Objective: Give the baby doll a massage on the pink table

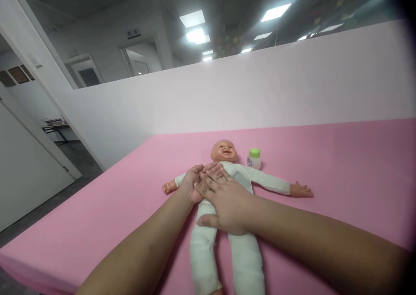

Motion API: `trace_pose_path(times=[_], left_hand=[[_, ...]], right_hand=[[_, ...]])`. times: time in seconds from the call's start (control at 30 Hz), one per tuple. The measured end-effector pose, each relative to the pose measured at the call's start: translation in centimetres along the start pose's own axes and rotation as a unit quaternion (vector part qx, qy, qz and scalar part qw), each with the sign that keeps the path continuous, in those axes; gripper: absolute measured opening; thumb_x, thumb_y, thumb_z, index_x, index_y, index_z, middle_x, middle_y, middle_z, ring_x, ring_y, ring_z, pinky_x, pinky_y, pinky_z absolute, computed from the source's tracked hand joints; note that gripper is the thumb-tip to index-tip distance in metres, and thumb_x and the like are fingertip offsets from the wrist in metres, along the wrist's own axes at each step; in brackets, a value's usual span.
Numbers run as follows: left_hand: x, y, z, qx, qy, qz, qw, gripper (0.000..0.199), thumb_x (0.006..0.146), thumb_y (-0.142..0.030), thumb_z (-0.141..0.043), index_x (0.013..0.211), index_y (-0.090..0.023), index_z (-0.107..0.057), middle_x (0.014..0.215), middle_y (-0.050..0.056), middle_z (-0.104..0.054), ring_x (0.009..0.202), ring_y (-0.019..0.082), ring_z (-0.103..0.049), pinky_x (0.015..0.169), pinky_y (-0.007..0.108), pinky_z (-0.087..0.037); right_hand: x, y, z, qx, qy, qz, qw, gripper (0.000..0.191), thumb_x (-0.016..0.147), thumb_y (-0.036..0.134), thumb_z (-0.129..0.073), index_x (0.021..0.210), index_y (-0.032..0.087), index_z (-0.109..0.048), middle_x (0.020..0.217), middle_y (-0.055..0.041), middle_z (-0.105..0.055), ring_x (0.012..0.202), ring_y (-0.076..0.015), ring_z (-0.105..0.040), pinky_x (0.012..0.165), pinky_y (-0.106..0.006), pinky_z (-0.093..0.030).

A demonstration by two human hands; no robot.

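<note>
A baby doll (240,173) in a white cloth body lies on its back, head away from me, arms spread. Over its torso my left hand (195,184) is turned palm up with its fingers stretched out. My right hand (229,201) lies palm down across the fingers and palm of the left, its own fingers extended and its thumb apart. Neither hand grips anything. To the right of the doll's head stands a small clear bottle (254,159) with a green cap.
The doll rests on a pink padded table (130,191). Behind it rises a white partition (260,86) with glass above. At the far left are a door (29,169) and, beyond it, a desk (55,126) with things on it.
</note>
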State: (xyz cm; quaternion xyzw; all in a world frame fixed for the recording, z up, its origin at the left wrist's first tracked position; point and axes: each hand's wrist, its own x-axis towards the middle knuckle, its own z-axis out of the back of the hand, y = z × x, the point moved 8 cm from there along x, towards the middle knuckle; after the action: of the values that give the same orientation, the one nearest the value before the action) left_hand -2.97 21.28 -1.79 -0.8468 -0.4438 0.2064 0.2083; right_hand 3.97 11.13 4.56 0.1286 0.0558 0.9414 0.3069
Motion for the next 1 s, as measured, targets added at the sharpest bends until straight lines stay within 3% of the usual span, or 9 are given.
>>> trace_pose_path(times=[0.1, 0.27, 0.4, 0.5, 0.67, 0.8, 1.0], left_hand=[[-0.3, 0.1, -0.4, 0.005, -0.002, -0.001, 1.000, 0.060, 0.097, -0.025, -0.047, 0.152, -0.001, -0.045, 0.138, 0.024, -0.065, 0.128, 0.030, -0.064, 0.114, 0.042, -0.045], [-0.6, 0.0, -0.8, 0.019, -0.030, -0.037, 0.999, 0.059, 0.099, -0.024, -0.043, 0.150, 0.006, -0.044, 0.130, 0.028, -0.068, 0.125, 0.031, -0.067, 0.112, 0.041, -0.048], [-0.9, -0.2, -0.8, 0.035, -0.061, -0.051, 0.996, 0.058, 0.100, -0.025, -0.043, 0.148, 0.007, -0.046, 0.129, 0.029, -0.068, 0.123, 0.031, -0.068, 0.108, 0.039, -0.051], [-1.2, -0.3, -1.0, 0.039, -0.078, -0.053, 0.995, 0.058, 0.098, -0.024, -0.045, 0.148, 0.006, -0.046, 0.131, 0.030, -0.067, 0.122, 0.032, -0.068, 0.105, 0.041, -0.054], [-1.4, 0.0, -1.0, 0.036, -0.094, -0.042, 0.994, 0.055, 0.100, -0.023, -0.044, 0.148, 0.002, -0.049, 0.131, 0.027, -0.068, 0.122, 0.033, -0.068, 0.103, 0.043, -0.055], [-1.0, 0.3, -1.5, 0.044, -0.036, -0.039, 0.998, 0.055, 0.101, -0.026, -0.049, 0.149, 0.000, -0.048, 0.138, 0.027, -0.064, 0.129, 0.032, -0.064, 0.111, 0.042, -0.050], [-1.0, 0.5, -2.1, 0.034, 0.010, -0.021, 0.999, 0.063, 0.100, -0.032, -0.051, 0.155, -0.002, -0.042, 0.145, 0.026, -0.059, 0.135, 0.033, -0.058, 0.117, 0.046, -0.041]], right_hand=[[0.0, -0.4, 0.1, -0.011, 0.011, -0.014, 1.000, 0.100, 0.096, 0.082, -0.035, 0.165, 0.012, -0.021, 0.170, -0.0174, -0.006, 0.159, -0.0340, -0.001, 0.128, -0.056, 0.007], [0.2, -1.2, 0.2, -0.032, 0.028, -0.091, 0.995, 0.121, 0.087, 0.092, -0.034, 0.163, 0.001, -0.010, 0.168, -0.0220, 0.001, 0.158, -0.0373, 0.005, 0.128, -0.057, 0.002], [0.3, -1.0, 0.4, -0.064, 0.054, -0.153, 0.985, 0.127, 0.084, 0.091, -0.045, 0.161, -0.007, -0.016, 0.166, -0.0292, -0.009, 0.157, -0.0438, -0.005, 0.129, -0.057, -0.007], [0.1, 0.2, 0.3, -0.099, 0.054, -0.149, 0.982, 0.118, 0.090, 0.083, -0.049, 0.157, -0.012, -0.027, 0.162, -0.0338, -0.023, 0.156, -0.0457, -0.016, 0.129, -0.055, -0.012], [-0.2, 2.8, -0.7, -0.105, 0.026, -0.047, 0.993, 0.082, 0.105, 0.056, -0.043, 0.155, -0.010, -0.037, 0.158, -0.0311, -0.037, 0.151, -0.0417, -0.034, 0.127, -0.054, -0.023], [-0.5, 3.1, -0.7, -0.036, -0.014, -0.009, 0.999, 0.082, 0.106, 0.052, -0.042, 0.158, -0.009, -0.027, 0.165, -0.0278, -0.023, 0.156, -0.0389, -0.019, 0.129, -0.052, -0.019], [-0.3, 1.9, -0.6, 0.064, 0.031, -0.012, 0.997, 0.097, 0.102, 0.068, -0.039, 0.165, 0.001, -0.010, 0.170, -0.0203, 0.005, 0.159, -0.0358, 0.005, 0.131, -0.052, -0.004]])
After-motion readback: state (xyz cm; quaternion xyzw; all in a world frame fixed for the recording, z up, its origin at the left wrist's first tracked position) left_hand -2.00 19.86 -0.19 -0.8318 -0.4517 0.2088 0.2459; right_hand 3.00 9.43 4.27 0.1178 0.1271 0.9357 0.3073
